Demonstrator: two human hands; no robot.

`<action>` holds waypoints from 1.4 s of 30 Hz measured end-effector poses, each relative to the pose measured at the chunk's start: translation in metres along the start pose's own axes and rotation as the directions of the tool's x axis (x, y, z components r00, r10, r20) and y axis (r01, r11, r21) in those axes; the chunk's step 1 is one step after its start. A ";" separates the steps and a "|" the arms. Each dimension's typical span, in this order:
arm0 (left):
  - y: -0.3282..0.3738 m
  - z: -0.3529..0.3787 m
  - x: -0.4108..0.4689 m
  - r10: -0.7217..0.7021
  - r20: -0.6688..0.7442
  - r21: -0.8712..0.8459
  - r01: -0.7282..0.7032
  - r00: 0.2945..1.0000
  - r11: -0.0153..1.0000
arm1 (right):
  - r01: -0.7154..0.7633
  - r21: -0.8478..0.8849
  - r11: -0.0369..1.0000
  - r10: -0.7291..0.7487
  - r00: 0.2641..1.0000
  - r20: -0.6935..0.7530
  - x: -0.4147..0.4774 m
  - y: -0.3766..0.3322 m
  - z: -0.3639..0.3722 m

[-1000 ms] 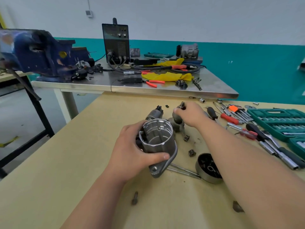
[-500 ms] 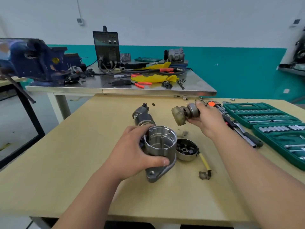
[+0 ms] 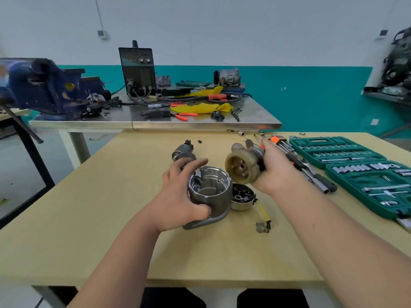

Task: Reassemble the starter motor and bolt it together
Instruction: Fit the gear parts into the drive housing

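Head view: starter motor in pieces, reassembly barely begun.
Left hand (image 3: 178, 196) grips the housing (image 3: 209, 187) at mid-bench (image 3: 111, 207); right hand (image 3: 273, 172) clasps the gear unit (image 3: 241, 167) just beside it. The end cap (image 3: 241, 197) lies loose and nothing is bolted yet.

The housing (image 3: 209, 188) lies left of the gear assembly (image 3: 241, 167); end cap (image 3: 242, 197) right of housing, seemingly touching it; socket cases (image 3: 315, 141) far right.

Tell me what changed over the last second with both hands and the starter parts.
The right hand took hold of the drive assembly standing on the table, lifted it and swung it toward the housing, tan end now turned to the camera. The left hand kept gripping the housing; the end cap lies beside it.
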State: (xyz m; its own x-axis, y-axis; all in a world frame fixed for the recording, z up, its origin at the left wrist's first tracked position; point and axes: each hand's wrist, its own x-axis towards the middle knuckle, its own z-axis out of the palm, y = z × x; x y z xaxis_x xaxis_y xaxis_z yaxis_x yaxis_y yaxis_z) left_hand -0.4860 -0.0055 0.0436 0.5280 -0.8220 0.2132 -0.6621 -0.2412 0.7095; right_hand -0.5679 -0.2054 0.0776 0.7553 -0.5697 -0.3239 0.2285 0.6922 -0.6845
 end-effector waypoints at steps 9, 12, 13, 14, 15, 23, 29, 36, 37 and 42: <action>0.008 0.001 0.014 0.035 0.024 -0.127 -0.032 0.999 0.991 | 0.112 0.254 0.961 -0.113 0.994 -0.010 -0.004 0.020 0.019; 0.007 0.014 0.006 0.013 -0.093 -0.282 -0.038 0.996 0.959 | 0.143 0.293 0.945 -0.151 0.988 0.006 -0.007 0.034 0.024; 0.007 0.019 0.003 -0.001 -0.134 -0.325 -0.043 0.991 0.945 | 0.162 0.306 0.938 -0.176 0.984 0.018 -0.009 0.038 0.025; 0.010 0.024 0.002 -0.016 -0.185 -0.343 -0.049 0.983 0.938 | 0.189 0.296 0.936 -0.205 0.978 0.023 -0.010 0.041 0.025; 0.012 0.028 0.002 -0.039 -0.248 -0.344 -0.050 0.968 0.938 | 0.217 0.255 0.942 -0.232 0.972 0.031 -0.011 0.045 0.026; 0.007 0.029 0.011 -0.093 -0.388 -0.441 -0.096 0.917 0.893 | 0.412 -0.126 0.903 -0.316 0.832 0.455 -0.019 0.034 -0.002; 0.006 0.029 0.011 -0.012 -0.359 -0.416 -0.149 0.933 0.897 | 0.560 -0.826 -0.066 0.063 0.828 0.557 -0.041 -0.040 0.023; 0.001 0.029 0.011 -0.020 -0.363 -0.417 -0.144 0.932 0.897 | 0.537 -0.550 -0.640 0.219 0.813 0.539 -0.042 -0.021 0.074; -0.002 0.029 0.011 -0.032 -0.379 -0.416 -0.140 0.925 0.899 | 0.539 -0.608 -0.582 0.170 0.813 0.558 -0.043 -0.027 0.071; -0.017 0.024 0.010 -0.037 -0.399 -0.445 -0.158 0.916 0.881 | 0.659 -0.752 -0.020 -0.278 0.718 0.638 -0.037 -0.034 0.051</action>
State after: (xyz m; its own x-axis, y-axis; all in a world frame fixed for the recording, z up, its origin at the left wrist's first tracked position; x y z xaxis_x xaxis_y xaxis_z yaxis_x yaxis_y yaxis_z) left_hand -0.4825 -0.0218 0.0174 0.7207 -0.5381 0.4371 -0.4302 0.1473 0.8906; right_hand -0.5719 -0.1855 0.1466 0.8710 -0.3189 0.3738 0.0318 -0.7226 -0.6905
